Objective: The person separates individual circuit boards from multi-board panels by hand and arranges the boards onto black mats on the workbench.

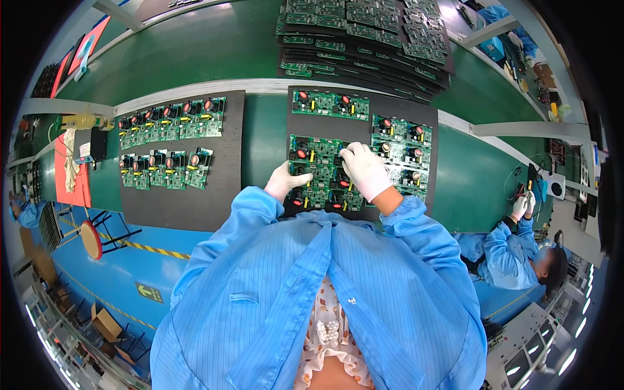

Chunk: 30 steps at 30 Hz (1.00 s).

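Note:
Green circuit boards (318, 144) with red round parts, yellow parts and black parts lie in joined panels on a black sheet (330, 127) before me. My left hand (286, 182), in a white glove, is at the left edge of the nearer panel. Its thumb stretches onto the board, apart from the forefinger. My right hand (365, 170), gloved too, reaches over the same panel from the right. Its fingertips are pinched together at the board's upper right; whatever is between them is hidden. That hand covers part of the panel.
A second black sheet (195, 205) on the left carries two rows of similar boards (170, 123). At the back stands a tall stack of board-laden sheets (364, 55). A person (513, 260) in blue works at the right. A round stool (91, 240) stands at the left.

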{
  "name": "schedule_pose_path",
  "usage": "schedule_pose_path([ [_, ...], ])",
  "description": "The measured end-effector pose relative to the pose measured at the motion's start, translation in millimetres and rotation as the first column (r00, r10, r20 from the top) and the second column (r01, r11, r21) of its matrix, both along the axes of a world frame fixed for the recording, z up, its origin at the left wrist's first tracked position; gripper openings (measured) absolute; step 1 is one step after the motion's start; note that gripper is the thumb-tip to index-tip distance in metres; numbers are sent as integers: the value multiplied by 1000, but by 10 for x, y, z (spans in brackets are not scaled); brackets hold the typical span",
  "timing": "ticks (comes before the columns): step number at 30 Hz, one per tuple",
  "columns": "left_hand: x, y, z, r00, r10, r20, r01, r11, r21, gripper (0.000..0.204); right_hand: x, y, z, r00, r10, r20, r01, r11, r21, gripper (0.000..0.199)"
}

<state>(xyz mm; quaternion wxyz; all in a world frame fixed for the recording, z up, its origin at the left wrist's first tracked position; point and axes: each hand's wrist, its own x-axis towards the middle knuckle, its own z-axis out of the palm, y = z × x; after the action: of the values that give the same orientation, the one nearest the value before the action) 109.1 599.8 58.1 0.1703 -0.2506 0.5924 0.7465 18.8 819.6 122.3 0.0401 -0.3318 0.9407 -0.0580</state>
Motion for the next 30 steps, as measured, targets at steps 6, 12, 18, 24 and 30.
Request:
schedule_pose_path([
  [6, 89, 25, -42, 1000, -12, -23, 11, 1000, -25, 51, -166, 11, -32, 997, 36, 68, -33, 999, -34, 17],
  [12, 159, 3, -81, 974, -205, -93, 183, 962, -200, 51, -531, -5, -217, 968, 3, 253, -7, 1000, 16, 24],
  [18, 173, 87, -137, 997, -77, -29, 75, 995, -65, 48, -671, -79, -396, 981, 40, 191, -43, 999, 12, 33],
  [24, 71, -27, -159, 997, -72, -7, 72, 995, -73, 53, -285, -18, 81, 988, 85, 130, -58, 978, -200, 34],
  [30, -212, -16, -123, 999, -43, -15, 42, 994, -106, 69, 202, 123, -30, 963, 101, 250, -112, 993, 27, 25],
])
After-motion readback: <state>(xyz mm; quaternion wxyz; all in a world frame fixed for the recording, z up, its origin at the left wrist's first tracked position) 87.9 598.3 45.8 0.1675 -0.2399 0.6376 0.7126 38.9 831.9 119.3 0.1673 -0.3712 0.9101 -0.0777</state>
